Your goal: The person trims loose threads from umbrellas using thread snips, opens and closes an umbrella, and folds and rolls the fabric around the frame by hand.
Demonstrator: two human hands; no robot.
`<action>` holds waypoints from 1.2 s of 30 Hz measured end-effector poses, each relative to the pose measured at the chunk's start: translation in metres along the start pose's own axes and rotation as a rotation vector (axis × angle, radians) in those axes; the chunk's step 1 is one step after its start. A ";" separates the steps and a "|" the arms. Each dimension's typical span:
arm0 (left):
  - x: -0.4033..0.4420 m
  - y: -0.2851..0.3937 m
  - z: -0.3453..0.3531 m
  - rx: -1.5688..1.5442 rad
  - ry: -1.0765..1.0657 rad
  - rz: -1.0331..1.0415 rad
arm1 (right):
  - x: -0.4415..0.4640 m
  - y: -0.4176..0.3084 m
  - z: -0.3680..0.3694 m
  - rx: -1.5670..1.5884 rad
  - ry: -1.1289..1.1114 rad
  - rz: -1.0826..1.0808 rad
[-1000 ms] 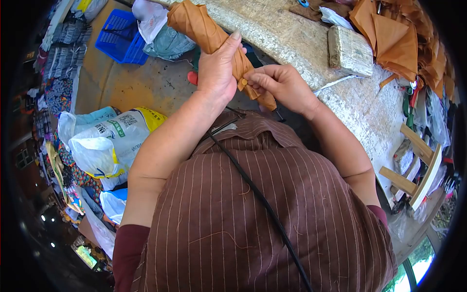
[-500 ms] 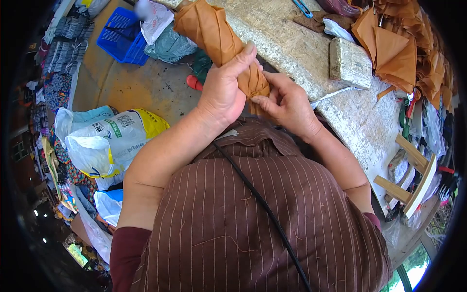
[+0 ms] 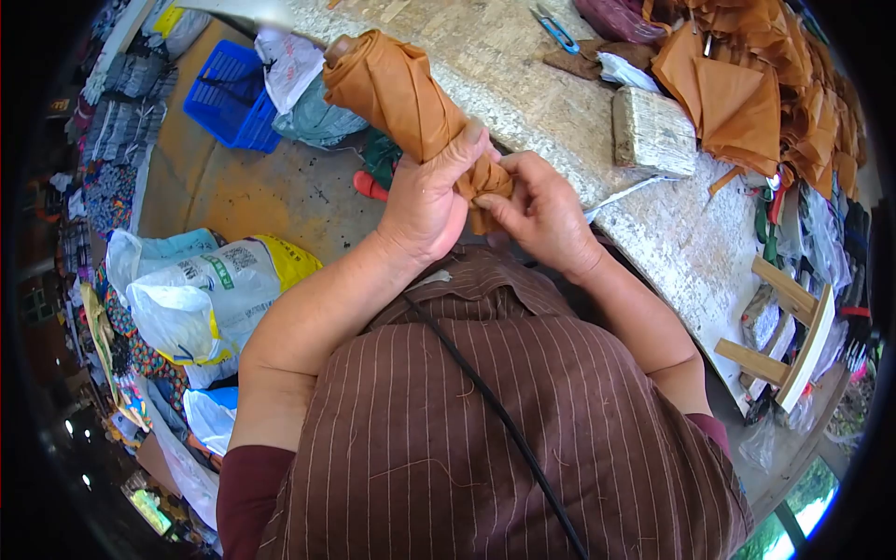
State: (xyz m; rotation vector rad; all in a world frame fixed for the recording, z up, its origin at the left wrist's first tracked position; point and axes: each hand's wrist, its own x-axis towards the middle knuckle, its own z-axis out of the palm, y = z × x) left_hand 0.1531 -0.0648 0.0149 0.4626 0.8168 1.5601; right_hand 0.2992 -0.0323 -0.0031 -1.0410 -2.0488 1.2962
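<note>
A rolled orange-brown umbrella [image 3: 397,93] is held slantwise in front of my chest, its wide end at the upper left with a round brown tip showing. My left hand [image 3: 434,196] is wrapped round its lower part, thumb lying along the cloth. Thumb and fingers of my right hand [image 3: 541,210] pinch the bunched cloth at the narrow lower end. Whether a strap is between those fingers is hidden. More orange-brown umbrellas [image 3: 737,103] lie heaped at the right of the worktable [image 3: 551,112].
A pale block [image 3: 653,131] and blue-handled snips [image 3: 558,30] lie on the worktable. On the floor at left are a blue basket [image 3: 210,110] and a stuffed white-and-yellow sack [image 3: 224,285]. A wooden frame [image 3: 789,336] stands at lower right.
The umbrella has tipped slightly down and left, bringing its round tip into view. My right hand has shifted a little left, and the cloth at the narrow end is more bunched.
</note>
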 end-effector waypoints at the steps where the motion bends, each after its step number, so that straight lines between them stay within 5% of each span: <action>1: 0.000 0.000 0.003 0.038 0.004 0.025 | -0.001 -0.001 -0.001 0.036 0.021 0.021; 5: 0.004 0.016 0.025 0.140 -0.117 0.079 | -0.006 -0.010 -0.042 0.538 -0.231 0.103; 12: 0.034 0.054 0.083 0.331 -0.711 0.506 | -0.034 -0.007 -0.108 0.672 0.373 0.088; 15: 0.068 0.006 0.043 1.086 -0.476 0.666 | -0.044 0.002 -0.102 0.588 0.401 0.156; 17: 0.074 -0.001 0.064 0.908 -0.486 0.486 | -0.049 0.007 -0.098 0.466 0.399 0.150; 21: 0.054 -0.024 0.127 0.295 -0.527 -0.005 | -0.062 0.001 -0.108 -0.330 0.527 -0.253; 23: 0.050 -0.043 0.148 0.231 -0.709 -0.100 | -0.064 0.004 -0.116 -0.183 0.598 -0.340; 25: 0.048 -0.066 0.157 0.301 -0.686 -0.080 | -0.079 0.022 -0.130 -0.189 0.723 -0.182; 29: 0.088 -0.118 0.108 0.991 -0.788 0.020 | -0.140 0.100 -0.175 -0.450 1.028 0.165; 31: 0.098 -0.130 0.085 1.438 -0.987 0.192 | -0.180 0.124 -0.201 -0.467 0.983 0.512; 34: 0.109 -0.135 0.064 1.809 -1.093 0.586 | -0.234 0.189 -0.219 -0.778 0.940 0.730; 36: 0.117 -0.139 0.030 1.859 -1.128 0.609 | -0.246 0.195 -0.228 -0.757 0.858 0.912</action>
